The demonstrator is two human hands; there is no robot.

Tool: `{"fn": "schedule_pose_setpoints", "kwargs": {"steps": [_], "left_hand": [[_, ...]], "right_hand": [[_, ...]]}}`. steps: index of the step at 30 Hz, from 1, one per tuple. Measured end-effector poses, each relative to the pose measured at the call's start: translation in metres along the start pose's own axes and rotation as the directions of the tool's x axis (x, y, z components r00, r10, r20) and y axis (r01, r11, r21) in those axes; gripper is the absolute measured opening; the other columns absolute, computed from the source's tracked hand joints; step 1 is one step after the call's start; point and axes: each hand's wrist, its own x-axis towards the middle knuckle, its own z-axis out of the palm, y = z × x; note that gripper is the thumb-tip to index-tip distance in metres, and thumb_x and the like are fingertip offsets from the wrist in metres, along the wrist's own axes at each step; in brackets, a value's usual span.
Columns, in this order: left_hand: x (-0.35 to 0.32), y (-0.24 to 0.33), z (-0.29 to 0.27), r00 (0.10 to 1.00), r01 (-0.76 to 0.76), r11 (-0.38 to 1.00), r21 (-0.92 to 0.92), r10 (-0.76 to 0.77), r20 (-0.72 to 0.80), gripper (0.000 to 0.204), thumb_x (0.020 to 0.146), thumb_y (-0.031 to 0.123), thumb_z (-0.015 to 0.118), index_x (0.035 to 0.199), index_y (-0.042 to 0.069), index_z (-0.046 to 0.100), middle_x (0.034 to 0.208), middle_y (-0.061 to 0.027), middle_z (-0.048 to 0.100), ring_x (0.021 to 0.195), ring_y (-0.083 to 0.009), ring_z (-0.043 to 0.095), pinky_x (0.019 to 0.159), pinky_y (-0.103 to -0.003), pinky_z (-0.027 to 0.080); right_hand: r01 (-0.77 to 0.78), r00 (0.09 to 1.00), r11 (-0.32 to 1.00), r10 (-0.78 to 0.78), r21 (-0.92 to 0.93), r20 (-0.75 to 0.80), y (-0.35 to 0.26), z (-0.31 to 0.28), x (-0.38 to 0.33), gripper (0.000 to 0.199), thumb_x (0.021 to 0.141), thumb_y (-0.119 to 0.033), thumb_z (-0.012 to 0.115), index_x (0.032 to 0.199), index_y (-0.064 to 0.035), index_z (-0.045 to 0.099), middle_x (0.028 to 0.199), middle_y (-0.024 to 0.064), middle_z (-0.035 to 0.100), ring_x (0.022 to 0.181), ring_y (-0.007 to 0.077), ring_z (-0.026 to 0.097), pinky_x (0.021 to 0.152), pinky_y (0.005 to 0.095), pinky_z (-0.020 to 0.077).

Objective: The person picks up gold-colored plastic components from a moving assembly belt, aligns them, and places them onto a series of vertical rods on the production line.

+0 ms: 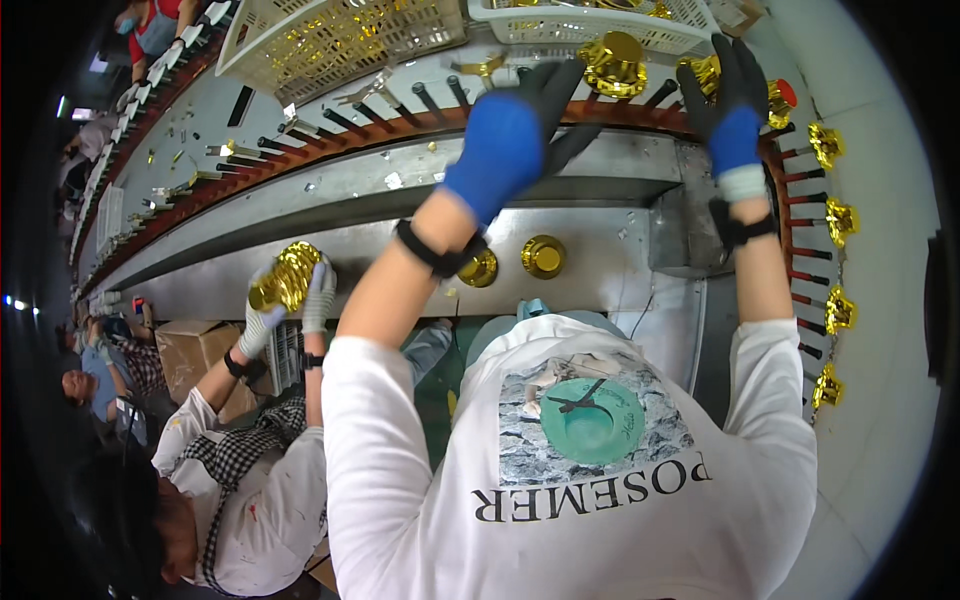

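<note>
My left hand (520, 130), in a blue and black glove, is open with its fingers apart, slightly blurred. Just past its fingertips a shiny gold cup-shaped piece (613, 65) sits at the curved conveyor. My right hand (730, 110), gloved alike, has its thumb and fingers around another gold cup-shaped piece (703, 74), partly hidden by the glove. Right beside that hand stands a gold piece with a red top (781, 100). Two more gold pieces, one at the metal ledge's middle (543, 257) and one partly behind my left wrist (480, 268), rest below my arms.
Black-handled pegs (428, 100) line the red-brown conveyor (380, 130), which curves down on the right, where several gold pieces (842, 222) hang outward. Cream crates (340, 45) of gold parts stand behind. At left, a co-worker's gloved hands (258, 325) hold a gold piece (290, 280).
</note>
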Motion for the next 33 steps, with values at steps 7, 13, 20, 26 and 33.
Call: {"fn": "schedule_pose_setpoints", "kwargs": {"steps": [7, 13, 20, 26, 33], "left_hand": [[0.071, -0.050, 0.065, 0.951, 0.215, 0.942, 0.259, -0.262, 0.164, 0.040, 0.093, 0.044, 0.073, 0.110, 0.008, 0.069, 0.100, -0.0235, 0.074, 0.090, -0.0453, 0.071, 0.079, -0.056, 0.056], [-0.026, 0.004, -0.041, 0.967, 0.248, 0.962, -0.114, -0.239, 0.087, 0.044, 0.088, 0.031, 0.086, 0.123, 0.008, 0.073, 0.100, -0.0150, 0.074, 0.084, -0.0341, 0.074, 0.072, -0.043, 0.060], [-0.304, -0.076, 0.023, 0.596, 0.690, 0.698, 0.189, -0.697, 0.399, 0.051, 0.089, 0.041, 0.081, 0.124, 0.007, 0.071, 0.109, -0.0229, 0.074, 0.099, -0.0424, 0.072, 0.084, -0.051, 0.059], [-0.340, -0.071, 0.066, 0.392, 0.721, 0.572, 0.392, -0.802, 0.450, 0.068, 0.093, 0.045, 0.075, 0.143, 0.003, 0.057, 0.123, -0.0261, 0.072, 0.108, -0.0429, 0.072, 0.090, -0.051, 0.059], [-0.313, -0.064, 0.074, 0.333, 0.626, 0.562, 0.541, -0.820, 0.466, 0.065, 0.095, 0.048, 0.073, 0.142, 0.007, 0.053, 0.122, -0.0221, 0.071, 0.105, -0.0414, 0.074, 0.087, -0.053, 0.059]], "right_hand": [[-0.094, 0.925, 0.995, 0.077, 0.030, 0.372, -0.001, 0.054, 0.010, 0.055, 0.096, -0.038, 0.076, 0.137, -0.0022, 0.068, 0.113, 0.0254, 0.076, 0.106, 0.0403, 0.074, 0.091, 0.0433, 0.0597], [-0.047, 0.945, 0.911, -0.093, 0.409, 0.314, -0.079, -0.026, -0.019, 0.051, 0.086, -0.026, 0.085, 0.132, -0.0099, 0.071, 0.114, 0.0176, 0.074, 0.103, 0.0370, 0.071, 0.090, 0.0491, 0.0561], [-0.409, 0.492, 0.813, -0.186, 0.415, 0.850, -0.165, 0.057, -0.222, 0.043, 0.086, -0.031, 0.081, 0.123, -0.0103, 0.073, 0.106, 0.0178, 0.072, 0.097, 0.0383, 0.071, 0.088, 0.0508, 0.0572], [-0.287, 0.462, 0.905, -0.157, 0.314, 0.873, -0.213, 0.099, -0.289, 0.040, 0.088, -0.033, 0.079, 0.121, -0.0115, 0.074, 0.111, 0.0164, 0.074, 0.104, 0.0378, 0.072, 0.093, 0.0481, 0.0573], [-0.167, 0.390, 0.943, -0.206, 0.288, 0.898, -0.224, 0.127, -0.272, 0.036, 0.089, -0.028, 0.078, 0.120, -0.0103, 0.071, 0.120, 0.0169, 0.071, 0.110, 0.0369, 0.070, 0.096, 0.0477, 0.0570]]}}
